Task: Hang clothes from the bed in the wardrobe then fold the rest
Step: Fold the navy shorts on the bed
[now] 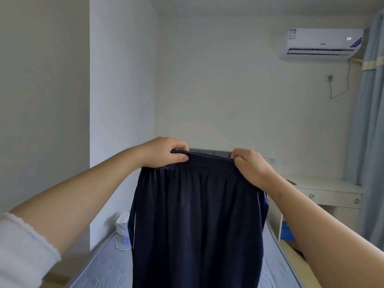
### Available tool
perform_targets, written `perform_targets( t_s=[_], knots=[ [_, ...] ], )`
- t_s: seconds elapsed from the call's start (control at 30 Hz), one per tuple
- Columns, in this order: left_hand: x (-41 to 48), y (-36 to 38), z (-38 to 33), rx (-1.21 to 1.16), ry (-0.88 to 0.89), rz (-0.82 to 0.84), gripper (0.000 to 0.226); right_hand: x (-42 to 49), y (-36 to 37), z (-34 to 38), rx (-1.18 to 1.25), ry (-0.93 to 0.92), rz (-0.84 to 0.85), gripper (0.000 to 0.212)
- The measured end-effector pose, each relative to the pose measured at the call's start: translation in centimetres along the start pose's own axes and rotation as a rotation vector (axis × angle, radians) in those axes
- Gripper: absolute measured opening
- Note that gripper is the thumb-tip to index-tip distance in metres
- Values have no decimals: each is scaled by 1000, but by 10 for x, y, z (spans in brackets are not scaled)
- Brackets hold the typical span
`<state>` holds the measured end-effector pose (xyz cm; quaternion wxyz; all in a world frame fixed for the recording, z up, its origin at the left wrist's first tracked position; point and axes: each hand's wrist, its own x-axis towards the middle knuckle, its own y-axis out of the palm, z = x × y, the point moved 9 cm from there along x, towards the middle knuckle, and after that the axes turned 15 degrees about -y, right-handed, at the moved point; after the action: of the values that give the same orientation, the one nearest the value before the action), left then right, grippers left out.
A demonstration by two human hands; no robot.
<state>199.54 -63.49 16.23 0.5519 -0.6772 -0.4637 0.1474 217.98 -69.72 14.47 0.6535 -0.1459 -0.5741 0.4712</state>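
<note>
head view: both arms stretched fwd, hands raised at mid-frame, apart from each other. left hand (164, 152) grips one end of the waistband (209, 159), thumb under and fingers curled over the top edge. right hand (249, 165) pinches the other end, fingers folded over the elastic. waistband pulled fairly straight btwn them.

it belongs to a navy garment (197, 215), held up in the air in front of the person. it hangs down in loose vertical folds and runs out of the bottom of the frame. trousers or skirt, can't tell. a white ribbed sleeve (22, 250) is pushed up the left forearm; right forearm bare.

below and behind the cloth is the bed (99, 265), pale blue-grey quilted mattress, running away from the camera. a white pouch (122, 227) sits at its left edge, nr the wall. a strip of grey headboard (218, 153) shows just above the waistband.

right side: air con unit (321, 43) high on the wall, its cable dropping to a socket (328, 77). light blue curtain (369, 121) at the far right edge. white desk (330, 190) w/ round drawer knobs beside the bed.
</note>
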Motion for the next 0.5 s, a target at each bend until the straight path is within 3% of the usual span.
perform_targets(
  t_s=[0.1,0.2,0.3,0.37,0.5],
  knots=[
    [2,1,0,-18,-6,12,12,-1,3,4,43,-42,50,47],
    [9,17,0,74,-53,28,10,1,14,-3,-46,7,151,45],
    [14,41,4,218,-150,18,23,-1,22,-7,-85,78,160,49],
    [13,50,6,262,-207,-26,33,-6,24,-10,-96,120,146,47],
    [11,51,-11,123,-228,-90,35,-7,22,-8,-50,224,162,22]
  ],
)
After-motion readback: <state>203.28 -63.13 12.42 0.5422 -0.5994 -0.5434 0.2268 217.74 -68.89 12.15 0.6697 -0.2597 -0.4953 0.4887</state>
